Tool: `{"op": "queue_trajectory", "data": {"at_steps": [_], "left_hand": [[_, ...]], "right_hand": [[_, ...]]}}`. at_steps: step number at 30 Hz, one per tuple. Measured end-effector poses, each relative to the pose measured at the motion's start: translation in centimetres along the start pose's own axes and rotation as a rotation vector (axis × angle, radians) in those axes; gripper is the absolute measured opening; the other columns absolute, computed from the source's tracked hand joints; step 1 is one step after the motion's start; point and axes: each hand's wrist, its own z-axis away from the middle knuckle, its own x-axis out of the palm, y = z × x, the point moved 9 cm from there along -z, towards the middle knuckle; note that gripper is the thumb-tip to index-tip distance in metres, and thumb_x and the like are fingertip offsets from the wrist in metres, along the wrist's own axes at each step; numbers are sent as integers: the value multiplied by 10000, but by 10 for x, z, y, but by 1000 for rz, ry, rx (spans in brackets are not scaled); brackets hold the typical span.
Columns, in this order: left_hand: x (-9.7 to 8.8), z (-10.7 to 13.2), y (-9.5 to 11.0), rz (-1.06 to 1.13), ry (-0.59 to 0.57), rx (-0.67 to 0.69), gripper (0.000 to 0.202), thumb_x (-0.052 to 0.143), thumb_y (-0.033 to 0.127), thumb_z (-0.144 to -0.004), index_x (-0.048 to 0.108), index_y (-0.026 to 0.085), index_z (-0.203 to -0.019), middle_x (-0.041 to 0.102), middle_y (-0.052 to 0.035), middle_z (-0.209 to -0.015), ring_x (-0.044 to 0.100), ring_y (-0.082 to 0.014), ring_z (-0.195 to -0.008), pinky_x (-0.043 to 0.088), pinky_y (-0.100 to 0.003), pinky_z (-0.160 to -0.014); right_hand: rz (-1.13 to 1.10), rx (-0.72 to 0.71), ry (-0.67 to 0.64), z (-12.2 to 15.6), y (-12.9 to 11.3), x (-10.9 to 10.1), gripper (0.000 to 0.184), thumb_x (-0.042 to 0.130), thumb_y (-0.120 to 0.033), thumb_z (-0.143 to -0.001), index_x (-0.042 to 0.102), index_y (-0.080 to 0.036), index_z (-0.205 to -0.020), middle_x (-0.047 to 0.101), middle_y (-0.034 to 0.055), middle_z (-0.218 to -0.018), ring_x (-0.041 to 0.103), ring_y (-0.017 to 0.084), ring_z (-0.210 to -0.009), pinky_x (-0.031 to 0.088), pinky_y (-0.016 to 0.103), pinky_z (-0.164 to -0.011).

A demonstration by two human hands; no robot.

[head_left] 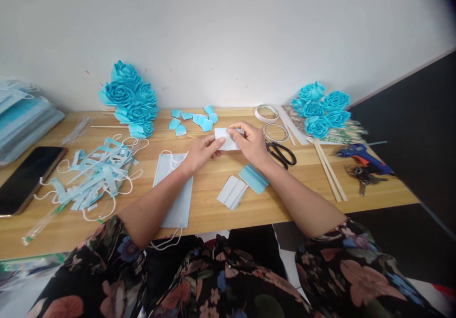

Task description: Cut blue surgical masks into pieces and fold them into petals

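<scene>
A small white piece of mask fabric (227, 134) is stretched between my two hands above the table. My left hand (205, 153) pinches its left end, thumb on top. My right hand (249, 141) grips the right end, with thumb and fingers near its upper edge. Below lie a blue folded piece (253, 179) and a whitish pleated piece (232, 192) of the same fabric. A whole light-blue face mask (178, 204) rests under my left forearm. Black-handled scissors (281, 154) lie beside my right wrist, their blades hidden.
Blue fabric flowers stand left (131, 97) and right (320, 109). Cut blue petals (206, 124) lie at the back, tape rolls (267, 113) nearby. Mask scraps (103, 175), a phone (30, 180) and stacked masks (24, 123) are left; a glue gun (366, 159) and keys (363, 175) right.
</scene>
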Motion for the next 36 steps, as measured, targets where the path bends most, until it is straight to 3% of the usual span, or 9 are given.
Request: {"op": "queue_trajectory", "data": {"at_steps": [3, 7, 13, 19, 22, 26, 36], "left_hand": [[-9, -1, 4, 68, 92, 36, 512, 673, 661, -771, 616, 155, -826, 564, 9, -650, 507, -99, -568, 410, -219, -528], [-9, -3, 1, 104, 105, 40, 469, 756, 593, -721, 622, 156, -829, 557, 19, -659, 472, -87, -557, 363, -209, -497], [-12, -4, -1, 100, 138, 74, 407, 774, 529, -717, 601, 161, -720, 507, 31, -599, 424, -80, -544, 320, -218, -514], [-21, -4, -4, 154, 197, 79, 336, 760, 468, -747, 621, 165, -711, 538, 23, -613, 455, -88, -565, 351, -228, -542], [-23, -4, -6, 211, 229, 74, 320, 780, 437, -732, 619, 163, -703, 540, 29, -615, 454, -82, -566, 349, -223, -549], [-30, -3, -11, 305, 298, 55, 322, 793, 442, -721, 630, 164, -728, 574, 23, -652, 482, -88, -591, 378, -220, -566], [-33, -2, -9, 247, 345, 91, 355, 752, 495, -778, 612, 169, -797, 548, 21, -660, 474, -88, -568, 380, -209, -517]], "right_hand": [[19, -30, -43, 0, -2, 5, 206, 619, -365, -889, 721, -186, -886, 679, -7, -749, 500, 108, -602, 369, 232, -560], [35, -25, -119, 2, -2, 13, 207, 624, -365, -887, 729, -188, -902, 668, -13, -696, 484, 107, -561, 368, 234, -545], [-18, -17, -153, 2, -2, 19, 328, 668, -345, -852, 691, -207, -1148, 736, 26, -1012, 619, 153, -764, 473, 259, -675], [-138, 90, -202, 4, 10, 27, 433, 643, -293, -824, 632, -212, -1250, 686, -1, -849, 590, 151, -699, 479, 261, -626], [-150, 98, -219, 4, 11, 29, 484, 638, -271, -806, 601, -218, -1285, 688, 5, -879, 604, 158, -722, 499, 275, -653], [-212, 110, -262, 4, 12, 34, 509, 632, -263, -784, 569, -214, -1287, 705, 44, -1084, 662, 194, -896, 542, 310, -766], [-248, 158, -332, 9, 14, 46, 415, 644, -278, -763, 586, -211, -1169, 706, 50, -1100, 680, 212, -949, 566, 338, -822]]}}
